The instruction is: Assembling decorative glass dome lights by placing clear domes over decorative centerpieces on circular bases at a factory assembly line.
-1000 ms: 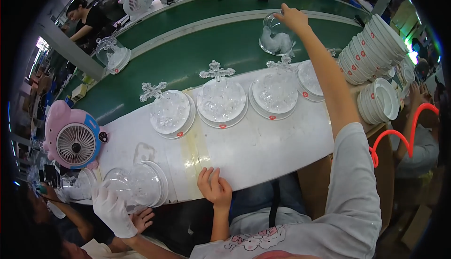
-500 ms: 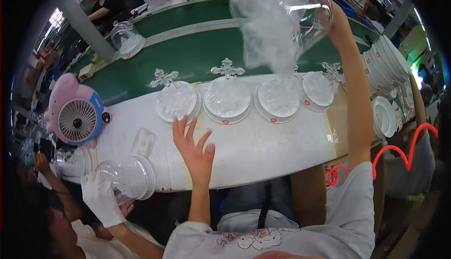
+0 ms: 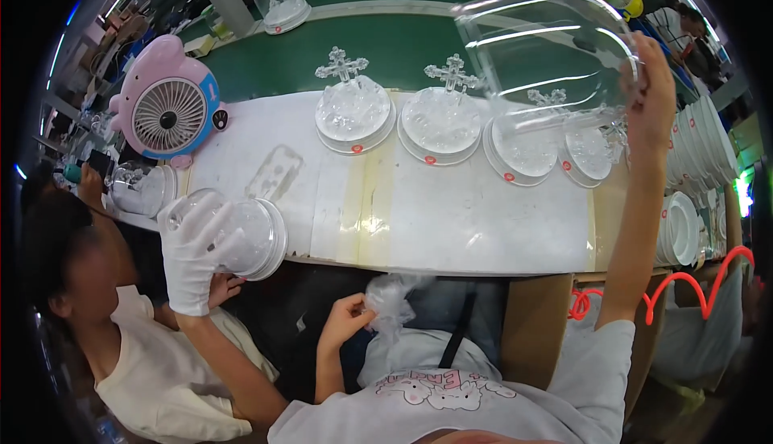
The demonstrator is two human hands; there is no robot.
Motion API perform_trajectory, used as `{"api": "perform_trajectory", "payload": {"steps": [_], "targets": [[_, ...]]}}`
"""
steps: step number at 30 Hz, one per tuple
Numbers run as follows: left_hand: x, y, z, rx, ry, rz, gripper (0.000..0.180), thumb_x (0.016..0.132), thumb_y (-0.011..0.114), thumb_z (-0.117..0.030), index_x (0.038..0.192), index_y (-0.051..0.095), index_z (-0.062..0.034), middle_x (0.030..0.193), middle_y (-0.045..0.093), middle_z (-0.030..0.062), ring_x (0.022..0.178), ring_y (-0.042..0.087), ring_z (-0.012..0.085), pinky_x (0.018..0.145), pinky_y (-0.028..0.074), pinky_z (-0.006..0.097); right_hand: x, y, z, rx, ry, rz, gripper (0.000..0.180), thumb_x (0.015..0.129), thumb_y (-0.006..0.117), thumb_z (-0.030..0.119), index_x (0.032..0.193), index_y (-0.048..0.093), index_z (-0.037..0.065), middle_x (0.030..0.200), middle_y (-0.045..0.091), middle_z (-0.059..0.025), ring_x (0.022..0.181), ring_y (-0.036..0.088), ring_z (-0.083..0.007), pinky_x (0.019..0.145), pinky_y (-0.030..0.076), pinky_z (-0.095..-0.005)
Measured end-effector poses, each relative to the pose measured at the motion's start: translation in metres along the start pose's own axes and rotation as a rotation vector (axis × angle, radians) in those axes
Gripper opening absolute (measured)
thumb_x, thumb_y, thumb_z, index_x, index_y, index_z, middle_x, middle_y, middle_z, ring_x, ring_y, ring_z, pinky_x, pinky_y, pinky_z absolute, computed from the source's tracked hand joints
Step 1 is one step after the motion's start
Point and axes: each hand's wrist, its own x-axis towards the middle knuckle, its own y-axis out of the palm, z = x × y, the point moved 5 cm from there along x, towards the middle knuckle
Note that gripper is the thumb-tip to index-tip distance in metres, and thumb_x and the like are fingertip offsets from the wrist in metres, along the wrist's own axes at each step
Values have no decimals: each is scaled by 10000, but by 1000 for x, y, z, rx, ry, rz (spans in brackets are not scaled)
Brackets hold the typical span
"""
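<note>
Up at the right, my right hand (image 3: 651,94) grips the rim end of a clear glass dome (image 3: 531,66), which is tilted on its side over the bench. My left hand (image 3: 345,322) is low by my lap, its fingers pinched on a crumpled clear plastic bag (image 3: 392,305). Several white round bases stand in a row on the bench, each with a clear cross on it. The leftmost base (image 3: 354,114) and its neighbour (image 3: 441,122) show fully; the base (image 3: 523,154) to their right is partly seen through the dome.
A co-worker's white-gloved hand (image 3: 193,255) holds a domed piece (image 3: 254,239) on its side at the left. Behind it stands a pink fan (image 3: 165,106). Stacked white bases (image 3: 704,142) are at the right, above a red coiled hose (image 3: 684,287). Another domed piece (image 3: 282,5) stands far back.
The plastic bag has come out of the dome and down to my lap in my left hand, which was open above the bench. My right hand still holds the dome, now lower.
</note>
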Motion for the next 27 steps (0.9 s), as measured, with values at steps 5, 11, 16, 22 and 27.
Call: {"api": "perform_trajectory", "payload": {"steps": [5,11,16,22,27], "targets": [[65,-12,105,-116,57,-603,158,782,669,-105,703,564,-18,603,581,29,530,549,72,459,416,243,-7,-2,14,106,-35,-51,199,918,548,195,1047,634,70,610,365,110,509,237,25,452,152,-154],[6,-175,10,328,451,-965,278,687,702,-61,958,661,-13,1014,611,126,1026,547,237,847,458,354,-20,-12,22,49,28,-149,240,936,520,198,1108,616,61,730,509,68,601,416,34,515,304,-121],[-129,-179,-181,1017,316,-920,291,656,703,-49,944,668,-41,1090,582,94,1096,489,247,873,448,352,-31,-34,37,-110,-45,-124,338,948,483,227,1240,538,65,1189,558,2,996,525,-40,789,409,-149],[-74,-78,-262,1512,661,-801,312,622,700,-49,931,673,-90,1101,582,30,1120,440,293,877,448,372,-55,-30,45,-260,33,-235,264,937,474,236,1070,579,34,999,609,-12,785,510,9,613,348,-114],[-78,-76,-263,1681,662,-817,296,587,692,-69,870,667,-149,1104,594,28,1093,463,335,850,452,409,-46,-20,33,-349,-51,19,317,961,429,228,1211,558,84,1085,616,4,727,477,18,561,318,-89]]}}
